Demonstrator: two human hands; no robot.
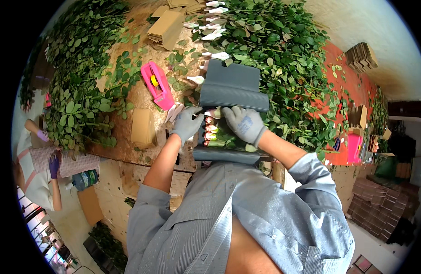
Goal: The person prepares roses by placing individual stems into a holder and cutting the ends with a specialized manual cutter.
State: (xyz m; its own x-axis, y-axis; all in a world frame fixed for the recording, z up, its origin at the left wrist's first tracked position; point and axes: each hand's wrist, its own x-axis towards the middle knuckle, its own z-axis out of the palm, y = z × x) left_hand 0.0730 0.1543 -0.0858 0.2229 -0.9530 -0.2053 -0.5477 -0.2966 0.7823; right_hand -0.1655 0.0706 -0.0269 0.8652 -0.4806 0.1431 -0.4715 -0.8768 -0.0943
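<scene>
A row of pink and white rose buds (211,129) with green leaves lies in a dark grey padded form (226,156) in front of me. At the row's far end is a pale rose (213,113), between my two hands. My right hand (245,124), in a grey glove, is closed at this rose's stem side; its fingertips are partly hidden by leaves. On the bud side, my left hand (186,124), also gloved in grey, has curved fingers with a gap between thumb and forefinger. Its fingertips are close to the bud tips. A ribbed dark grey flap (232,82) rises beyond the roses.
Left of the form are a pink tape dispenser (157,85) and brown cardboard pieces (143,128). Leafy stems (274,50) pile up at right; more greenery (76,68) covers the far left. Another person's purple-gloved hand (54,165) shows at the left edge.
</scene>
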